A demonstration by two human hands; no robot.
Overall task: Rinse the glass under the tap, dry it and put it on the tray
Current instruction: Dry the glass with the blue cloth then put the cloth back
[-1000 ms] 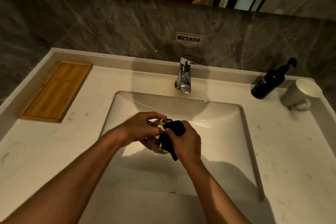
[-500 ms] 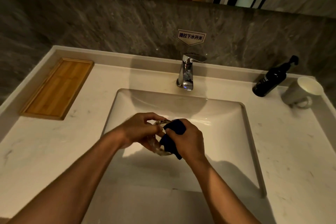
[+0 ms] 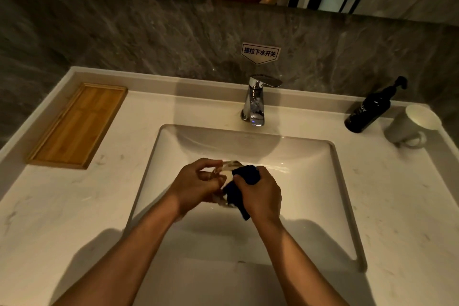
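Over the middle of the white sink basin (image 3: 310,181), my left hand (image 3: 196,186) grips a clear glass (image 3: 229,166), of which mostly the rim shows between my fingers. My right hand (image 3: 260,194) is closed on a dark blue cloth (image 3: 242,181) that is pressed against the glass and partly stuffed into it. The wooden tray (image 3: 77,124) lies bare on the counter at the far left. A chrome tap (image 3: 255,102) stands behind the basin; I see no water running from it.
A black pump bottle (image 3: 370,112) and a white mug (image 3: 409,124) stand at the back right of the pale marble counter (image 3: 62,206). A grey stone wall with a small sign (image 3: 260,52) and a mirror rises behind.
Both hands stay together over the basin; the cloth and my fingers have shifted slightly around the glass. The camera view has tilted a little.
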